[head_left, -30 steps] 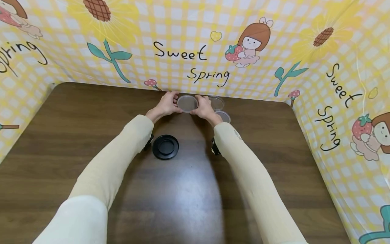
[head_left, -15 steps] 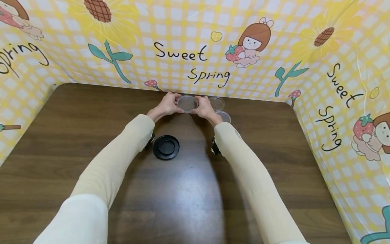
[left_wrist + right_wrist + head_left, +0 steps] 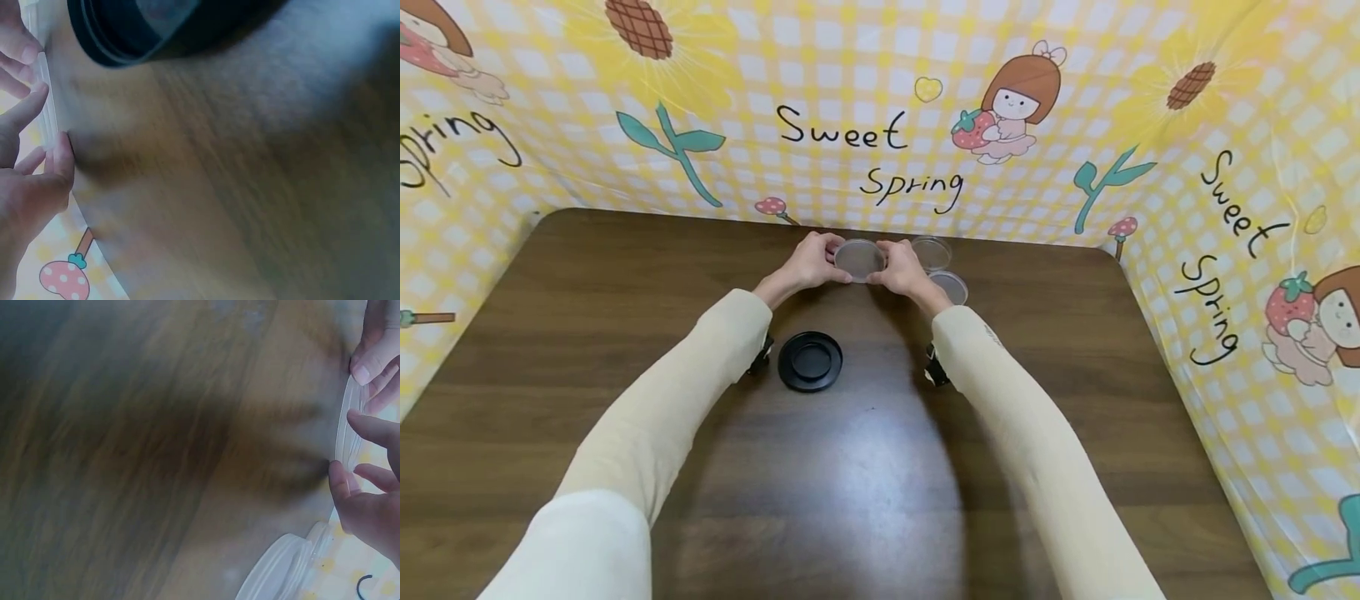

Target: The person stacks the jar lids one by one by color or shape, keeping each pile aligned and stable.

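Note:
A clear round petri dish (image 3: 859, 261) is between both hands at the far side of the table. My left hand (image 3: 809, 262) grips its left rim, thumb at the near edge and fingers behind. At the right rim, my right hand (image 3: 901, 268) holds it the same way. The left wrist view catches the dish edge-on, its thin clear side (image 3: 49, 103) between the fingers. Two more clear dishes lie just right of the right hand: a far one (image 3: 932, 252) and a nearer one (image 3: 952, 288), partly covered by the wrist.
A round black base (image 3: 810, 362) with a raised ring lies nearer, between the forearms. The brown wooden table (image 3: 1037, 358) meets a yellow checked cloth (image 3: 737, 167) close behind the hands. Cloth also hangs along the left and right sides.
Both hands, with the petri dish between them, have shifted slightly toward me, away from the back cloth. The other two dishes and the black base stay where they were.

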Tool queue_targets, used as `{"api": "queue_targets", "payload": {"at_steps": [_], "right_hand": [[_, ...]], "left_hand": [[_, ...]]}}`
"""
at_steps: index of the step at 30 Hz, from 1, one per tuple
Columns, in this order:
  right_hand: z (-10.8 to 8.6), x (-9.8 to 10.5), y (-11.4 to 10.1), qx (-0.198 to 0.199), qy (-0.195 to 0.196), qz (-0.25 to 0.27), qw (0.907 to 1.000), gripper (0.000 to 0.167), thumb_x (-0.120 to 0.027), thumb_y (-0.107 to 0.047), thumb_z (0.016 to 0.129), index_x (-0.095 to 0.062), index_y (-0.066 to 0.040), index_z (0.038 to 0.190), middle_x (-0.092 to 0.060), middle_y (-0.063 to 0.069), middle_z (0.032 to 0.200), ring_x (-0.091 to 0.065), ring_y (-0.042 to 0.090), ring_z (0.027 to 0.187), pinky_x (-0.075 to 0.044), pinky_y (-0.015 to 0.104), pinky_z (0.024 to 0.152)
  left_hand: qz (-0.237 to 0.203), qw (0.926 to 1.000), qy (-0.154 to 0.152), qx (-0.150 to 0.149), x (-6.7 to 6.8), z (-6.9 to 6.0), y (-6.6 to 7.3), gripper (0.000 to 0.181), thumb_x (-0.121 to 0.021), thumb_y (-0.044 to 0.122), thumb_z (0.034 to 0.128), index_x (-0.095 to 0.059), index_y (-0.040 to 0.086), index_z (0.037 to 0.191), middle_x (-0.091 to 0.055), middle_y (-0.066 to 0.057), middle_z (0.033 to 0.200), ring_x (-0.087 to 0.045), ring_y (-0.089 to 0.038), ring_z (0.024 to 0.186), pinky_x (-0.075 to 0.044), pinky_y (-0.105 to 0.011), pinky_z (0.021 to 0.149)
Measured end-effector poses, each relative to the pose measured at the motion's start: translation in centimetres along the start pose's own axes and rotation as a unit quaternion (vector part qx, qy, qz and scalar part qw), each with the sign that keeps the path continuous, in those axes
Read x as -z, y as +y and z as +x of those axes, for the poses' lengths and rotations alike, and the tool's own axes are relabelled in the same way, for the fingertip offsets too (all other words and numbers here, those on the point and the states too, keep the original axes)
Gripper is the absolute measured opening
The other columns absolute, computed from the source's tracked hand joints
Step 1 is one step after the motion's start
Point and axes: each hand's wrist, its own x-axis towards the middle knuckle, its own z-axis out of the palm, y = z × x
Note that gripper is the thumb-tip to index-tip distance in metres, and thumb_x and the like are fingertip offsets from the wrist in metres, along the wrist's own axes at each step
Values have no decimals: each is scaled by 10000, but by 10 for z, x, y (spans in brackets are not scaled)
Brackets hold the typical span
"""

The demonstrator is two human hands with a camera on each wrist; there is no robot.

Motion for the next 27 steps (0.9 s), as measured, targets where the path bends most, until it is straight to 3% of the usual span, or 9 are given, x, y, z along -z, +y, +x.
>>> {"api": "queue_targets", "payload": {"at_steps": [11, 17, 22, 27], "right_hand": [[-14, 5, 5, 213, -240, 697, 9971, 691, -735, -39, 835, -393, 57, 1428, -521, 224, 1339, -547, 300, 1172, -453, 337, 951], [-24, 3, 7, 283, -138, 1234, 9919, 698, -721, 46, 809, -392, 69, 1424, -535, 244, 1310, -574, 326, 1119, -482, 337, 911], [-33, 3, 6, 384, -147, 1411, 9891, 719, -728, 58, 790, -384, 79, 1421, -571, 254, 1247, -592, 331, 1077, -491, 343, 889], [-44, 6, 6, 274, -259, 1495, 9880, 702, -740, 38, 800, -400, 67, 1414, -589, 244, 1209, -588, 330, 1074, -484, 370, 892]], "left_hand": [[-76, 10000, 13, -1, -6, -13, 7, 691, -810, 66, 761, -467, -96, 1338, -549, -236, 1175, -549, -330, 1030, -457, -399, 889], [-260, 9996, 56, -31, -7, -20, 11, 728, -816, 38, 744, -451, -77, 1363, -548, -232, 1187, -562, -329, 1050, -466, -398, 899], [-373, 9993, 0, -73, -7, -29, 12, 742, -816, 28, 743, -448, -48, 1382, -544, -222, 1185, -559, -319, 1049, -468, -398, 892], [-475, 9987, -139, 97, -8, -38, 17, 709, -817, 47, 752, -470, -36, 1364, -552, -217, 1194, -569, -317, 1064, -475, -396, 894]]}}
